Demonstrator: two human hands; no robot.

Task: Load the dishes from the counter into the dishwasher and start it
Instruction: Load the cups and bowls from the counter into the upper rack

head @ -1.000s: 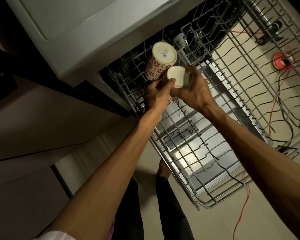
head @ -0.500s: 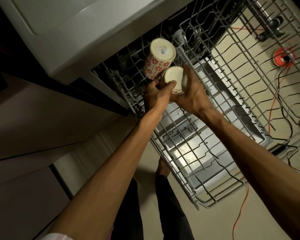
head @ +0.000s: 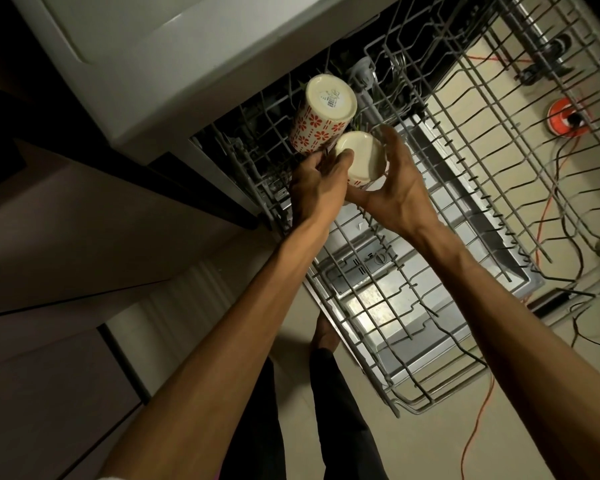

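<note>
A pulled-out wire dishwasher rack [head: 430, 341] fills the middle of the head view. At its far left end a tall cream cup with red flowers [head: 321, 116] stands upside down. Right beside it a second, smaller cream cup [head: 361, 155] is held upside down between both hands. My left hand [head: 314, 188] grips its left side with the thumb on the base. My right hand [head: 395, 188] cups its right side, fingers spread around it. The cup's lower part is hidden by the hands.
The open dishwasher door [head: 413, 306] lies under the rack. A pale counter edge [head: 153, 81] overhangs at top left, with dark cabinet fronts [head: 49, 271] below. An orange cable reel [head: 565, 117] and cords [head: 478, 427] lie on the floor at the right. My foot [head: 324, 332] stands by the rack.
Both hands have shifted slightly, keeping the small cup next to the tall flowered cup; my right fingers have loosened around it. The view has tilted a little.
</note>
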